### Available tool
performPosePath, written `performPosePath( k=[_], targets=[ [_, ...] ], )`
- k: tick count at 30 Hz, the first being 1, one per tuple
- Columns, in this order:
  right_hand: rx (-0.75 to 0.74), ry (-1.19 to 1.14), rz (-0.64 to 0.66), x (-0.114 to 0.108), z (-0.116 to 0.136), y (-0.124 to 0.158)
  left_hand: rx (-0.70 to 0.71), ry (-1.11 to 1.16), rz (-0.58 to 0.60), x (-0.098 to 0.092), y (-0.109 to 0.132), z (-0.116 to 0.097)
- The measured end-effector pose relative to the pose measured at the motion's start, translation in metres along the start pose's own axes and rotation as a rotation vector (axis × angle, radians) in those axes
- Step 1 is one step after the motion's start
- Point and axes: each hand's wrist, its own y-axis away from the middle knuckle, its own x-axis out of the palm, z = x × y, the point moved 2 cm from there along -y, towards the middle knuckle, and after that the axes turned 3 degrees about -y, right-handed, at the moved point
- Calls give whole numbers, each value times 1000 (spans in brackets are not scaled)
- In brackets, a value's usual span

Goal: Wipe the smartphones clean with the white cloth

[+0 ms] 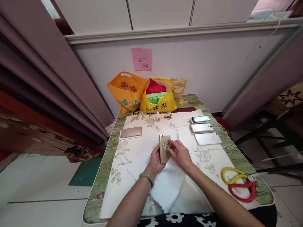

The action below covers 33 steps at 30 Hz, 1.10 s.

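My left hand (155, 161) is wrapped round the lower left side of a gold smartphone (164, 159), its back facing up over a white cloth (165, 192). On the phone's back is a pale green, cartoon-shaped phone ring holder (165, 147). My right hand (181, 154) comes in from the right, thumb and index finger closed at the holder's dark ring. Fingers partly hide the ring. A green bangle (147, 178) circles my left wrist.
Another phone (130, 132) lies at left; three more, including a white one (208, 138), lie at right. Scissors (241, 183) rest near the right edge. A small white bottle (157, 116), an orange bag (127, 91) and a stuffed yellow bag (158, 97) stand at the back.
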Motion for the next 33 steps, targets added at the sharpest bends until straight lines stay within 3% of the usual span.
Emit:
performPosePath(
  k=[4, 9, 14, 24, 28, 33],
  targets=[
    [58, -2, 23, 1, -2, -6, 14, -17, 27, 2, 1, 0],
    [288, -129, 213, -12, 2, -17, 35, -63, -36, 1, 1, 3],
    [319, -146, 153, -9, 12, -14, 67, -71, -53, 2, 3, 5],
    [634, -749, 232, 8, -16, -12, 76, -143, -79, -5, 1, 7],
    [628, -700, 193, 10, -11, -11, 79, -144, -75, -3, 2, 7],
    [525, -415, 108, 5, 8, -10, 71, -132, -123, -1, 4, 6]
  ],
)
